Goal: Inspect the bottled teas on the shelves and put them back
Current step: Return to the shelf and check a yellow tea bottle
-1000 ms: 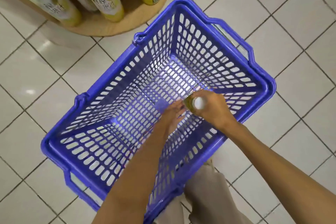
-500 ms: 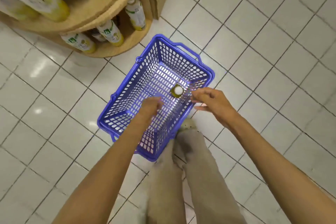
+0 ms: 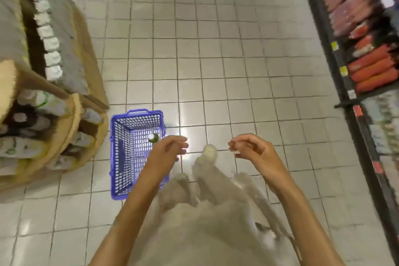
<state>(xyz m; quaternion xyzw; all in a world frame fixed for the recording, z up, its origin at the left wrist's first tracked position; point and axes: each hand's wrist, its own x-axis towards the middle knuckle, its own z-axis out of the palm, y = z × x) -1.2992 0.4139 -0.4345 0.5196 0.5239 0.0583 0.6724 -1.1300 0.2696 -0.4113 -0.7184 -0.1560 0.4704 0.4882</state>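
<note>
A single tea bottle with a white cap stands upright inside the blue plastic basket on the tiled floor. My left hand hovers over the basket's right rim, fingers loosely curled, holding nothing. My right hand hangs in the air to the right of the basket, also loosely curled and empty. More tea bottles lie on the round wooden shelves at the left. The view is blurred by motion.
My legs in beige trousers and shoes stand just right of the basket. A dark store rack with red and orange packs runs along the right side. White floor tiles stretch ahead between the shelves.
My right hand let go of the bottle, which now stands in the basket. Both hands rose away from it, and the view pulled up and back as I straightened.
</note>
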